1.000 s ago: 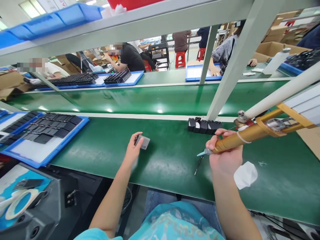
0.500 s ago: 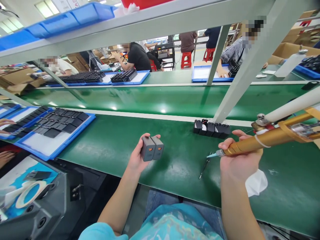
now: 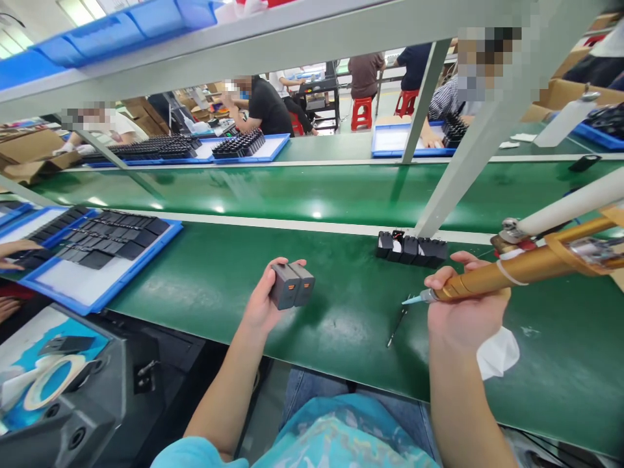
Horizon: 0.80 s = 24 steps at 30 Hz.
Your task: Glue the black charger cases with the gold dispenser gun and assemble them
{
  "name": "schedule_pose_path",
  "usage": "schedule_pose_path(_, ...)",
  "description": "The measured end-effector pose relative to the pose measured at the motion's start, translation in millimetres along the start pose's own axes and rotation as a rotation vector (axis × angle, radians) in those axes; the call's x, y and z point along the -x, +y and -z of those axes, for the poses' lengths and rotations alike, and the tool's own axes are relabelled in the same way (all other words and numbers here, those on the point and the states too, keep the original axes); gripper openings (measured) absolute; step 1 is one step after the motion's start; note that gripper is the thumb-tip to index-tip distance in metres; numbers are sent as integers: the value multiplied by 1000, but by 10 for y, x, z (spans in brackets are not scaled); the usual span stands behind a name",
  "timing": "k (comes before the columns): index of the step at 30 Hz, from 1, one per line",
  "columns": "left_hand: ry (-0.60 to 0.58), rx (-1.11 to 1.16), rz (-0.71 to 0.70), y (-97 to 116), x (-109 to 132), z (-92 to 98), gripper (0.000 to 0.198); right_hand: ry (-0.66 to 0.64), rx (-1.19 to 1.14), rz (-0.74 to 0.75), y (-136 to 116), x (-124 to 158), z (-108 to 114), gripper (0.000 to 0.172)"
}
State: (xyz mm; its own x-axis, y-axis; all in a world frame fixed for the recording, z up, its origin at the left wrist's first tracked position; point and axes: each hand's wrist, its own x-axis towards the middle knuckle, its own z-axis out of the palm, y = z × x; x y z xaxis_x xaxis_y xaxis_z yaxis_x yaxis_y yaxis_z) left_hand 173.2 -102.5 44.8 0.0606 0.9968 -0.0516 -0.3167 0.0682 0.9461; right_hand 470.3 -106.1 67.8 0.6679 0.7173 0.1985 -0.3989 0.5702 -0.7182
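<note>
My left hand is closed around two dark grey block-shaped housings side by side, each with a small orange port on the face turned to me. They are held above the green bench. In my right hand is a gold-coloured glue dispenser with a pale blue nozzle, pointing left over the bench. Below that nozzle lies a thin dark tool with a metal tip. A white tissue rests by my right wrist. The nozzle and the housings are well apart.
Several black housings stand in a row at the foot of the slanted frame post. At left, a blue tray holds dark blocks, with a co-worker's hand beside it. A tape roll lies on the machine at lower left. Co-workers sit across the line.
My left hand and the two housings have shifted slightly left and up, and their faces have turned a little to the right. My right hand keeps the dispenser almost still.
</note>
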Motion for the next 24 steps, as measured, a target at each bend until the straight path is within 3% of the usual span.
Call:
schedule_pose_path(5,323,-1085,-400,-95,-567,588,37,1,2,0,11,11,-12,16)
schedule_pose_path(8,280,-1432,-425,-170,-826,917,38,-8,-2,-22,5,23,-18,16)
schedule_pose_path(11,218,-1590,-327,-147,-859,968,55,-10,-10,-39,-6,35,-21,17)
schedule_pose_path(13,288,-1636,-359,-95,-830,786,74,-8,-21,-48,-11,41,-19,18)
schedule_pose_path(15,285,-1562,-479,-84,-852,443,86,-14,-28,-56,-13,45,-14,17)
schedule_pose_path(17,56,-1314,-561,-172,-970,-3,85,-24,-25,-58,-14,46,-9,17)
schedule_pose_path(18,-100,-1153,-541,-257,-1063,-239,82,-28,-21,-58,-13,46,-7,18)
schedule_pose_path(20,-297,-907,-466,-477,-1292,-685,80,-33,-20,-57,-11,44,-6,18)
schedule_pose_path(22,-440,-831,-385,-697,-1527,-1035,83,-35,-24,-57,-6,39,-5,18)
schedule_pose_path(24,-507,-832,-341,-847,-1706,-1245,83,-36,-27,-63,4,33,-3,19)
